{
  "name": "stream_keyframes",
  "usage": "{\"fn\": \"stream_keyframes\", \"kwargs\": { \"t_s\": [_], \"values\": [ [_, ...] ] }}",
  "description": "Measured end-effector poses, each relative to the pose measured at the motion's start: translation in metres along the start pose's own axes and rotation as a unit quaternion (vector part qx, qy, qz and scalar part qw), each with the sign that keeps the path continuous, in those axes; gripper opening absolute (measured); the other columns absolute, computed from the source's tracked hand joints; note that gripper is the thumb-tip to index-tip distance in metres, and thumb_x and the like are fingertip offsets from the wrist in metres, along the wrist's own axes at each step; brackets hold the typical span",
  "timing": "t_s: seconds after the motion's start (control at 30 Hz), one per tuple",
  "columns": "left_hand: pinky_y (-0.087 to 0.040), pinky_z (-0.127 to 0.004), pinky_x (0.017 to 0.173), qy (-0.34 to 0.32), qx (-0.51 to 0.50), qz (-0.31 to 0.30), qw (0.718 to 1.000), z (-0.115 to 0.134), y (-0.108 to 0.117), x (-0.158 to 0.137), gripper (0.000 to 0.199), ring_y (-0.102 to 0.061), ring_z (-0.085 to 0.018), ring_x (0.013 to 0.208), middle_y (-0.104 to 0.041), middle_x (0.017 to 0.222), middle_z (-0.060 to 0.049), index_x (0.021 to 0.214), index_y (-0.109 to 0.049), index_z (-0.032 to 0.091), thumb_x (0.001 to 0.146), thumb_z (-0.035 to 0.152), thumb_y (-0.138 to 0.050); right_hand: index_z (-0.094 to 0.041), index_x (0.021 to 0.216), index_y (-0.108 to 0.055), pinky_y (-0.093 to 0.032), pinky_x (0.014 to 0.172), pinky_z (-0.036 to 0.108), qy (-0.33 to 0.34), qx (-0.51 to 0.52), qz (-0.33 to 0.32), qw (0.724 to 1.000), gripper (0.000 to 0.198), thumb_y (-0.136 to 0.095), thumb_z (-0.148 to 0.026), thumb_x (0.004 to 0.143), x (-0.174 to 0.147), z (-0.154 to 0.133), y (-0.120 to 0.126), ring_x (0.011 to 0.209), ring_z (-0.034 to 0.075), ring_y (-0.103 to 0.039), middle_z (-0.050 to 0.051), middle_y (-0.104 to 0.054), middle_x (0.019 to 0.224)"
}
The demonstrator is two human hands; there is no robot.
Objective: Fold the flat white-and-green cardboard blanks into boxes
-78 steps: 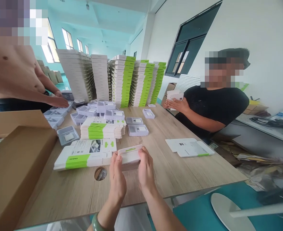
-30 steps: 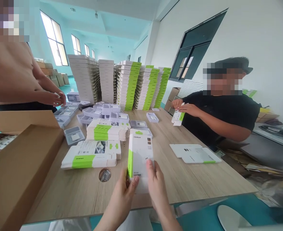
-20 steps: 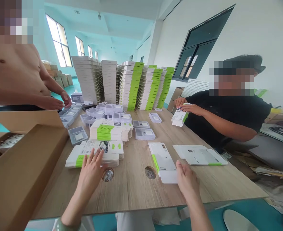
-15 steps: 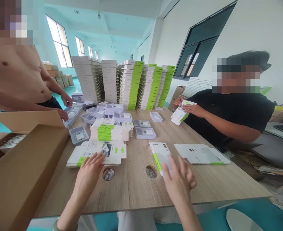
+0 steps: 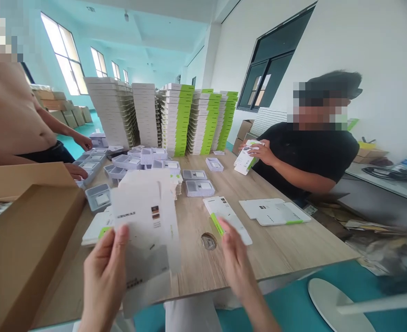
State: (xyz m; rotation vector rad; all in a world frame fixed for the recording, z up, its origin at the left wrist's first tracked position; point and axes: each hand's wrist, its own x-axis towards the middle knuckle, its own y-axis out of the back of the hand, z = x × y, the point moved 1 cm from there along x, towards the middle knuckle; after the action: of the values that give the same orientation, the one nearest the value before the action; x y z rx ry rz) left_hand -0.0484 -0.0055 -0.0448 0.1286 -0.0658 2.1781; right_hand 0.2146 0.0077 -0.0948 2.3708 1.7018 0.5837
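My left hand (image 5: 104, 269) grips a white flattened carton (image 5: 150, 240) by its left edge, thumb on the near face. The carton is raised and tilted above the table, with dark print and small labels showing. My right hand (image 5: 237, 260) is off to the right, fingers stretched out and holding nothing. Just beyond it lies a white carton with a green edge (image 5: 229, 216), flat on the table. Another unfolded carton (image 5: 272, 212) rests farther right. Behind my left hand is a pile of flat cartons (image 5: 94, 230), partly hidden.
Pale plastic trays (image 5: 199, 188) with small white items lie across the table's middle. Tall stacks of white and green boxes (image 5: 177, 120) stand behind. A brown cardboard box (image 5: 44, 244) blocks the left. One co-worker stands at left; another (image 5: 293, 161) at right holds a carton.
My left hand has lifted a flattened carton from the pile and brought it toward me, upright. My right hand has shifted slightly left and lower. The view has turned a little to the right.
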Motion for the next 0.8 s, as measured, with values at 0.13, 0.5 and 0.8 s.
{"fn": "stream_keyframes", "kwargs": {
  "t_s": [0.13, 0.5, 0.8],
  "values": [
    [-0.058, -0.039, 0.089, 0.170, -0.091, -0.099, 0.976, -0.027, -0.022, -0.023, 0.053, -0.073, -0.031, 0.101, -0.082, 0.102, -0.007, 0.104, -0.080, 0.024, 0.075, 0.068, -0.076, -0.037, 0.162, -0.032, -0.048, 0.112, 0.047, -0.078, 0.199, -0.097, 0.972, 0.067, -0.036, -0.067, 0.102, -0.050, -0.036, -0.038, 0.148, 0.031, -0.045, 0.006, -0.040, 0.167],
    [-0.048, -0.060, 0.110, 0.442, -0.213, -0.419, 0.764, -0.080, 0.017, -0.046, 0.057, -0.069, -0.045, 0.121, -0.084, 0.100, -0.015, 0.104, -0.085, 0.020, 0.074, 0.067, -0.072, -0.037, 0.156, -0.042, -0.043, 0.117, 0.055, 0.090, 0.014, -0.059, 0.994, 0.059, -0.058, -0.046, 0.100, -0.058, -0.019, -0.061, 0.150, 0.034, -0.039, 0.008, -0.045, 0.162],
    [-0.048, -0.059, 0.108, 0.339, -0.210, -0.587, 0.705, -0.061, -0.005, -0.046, 0.077, -0.068, -0.046, 0.121, -0.082, 0.105, -0.018, 0.107, -0.083, 0.019, 0.056, 0.077, -0.084, -0.034, 0.133, -0.064, -0.048, 0.110, 0.051, 0.127, -0.059, -0.170, 0.975, 0.037, -0.063, -0.040, 0.097, -0.007, -0.061, -0.013, 0.130, 0.030, -0.056, 0.007, -0.064, 0.136]
  ]
}}
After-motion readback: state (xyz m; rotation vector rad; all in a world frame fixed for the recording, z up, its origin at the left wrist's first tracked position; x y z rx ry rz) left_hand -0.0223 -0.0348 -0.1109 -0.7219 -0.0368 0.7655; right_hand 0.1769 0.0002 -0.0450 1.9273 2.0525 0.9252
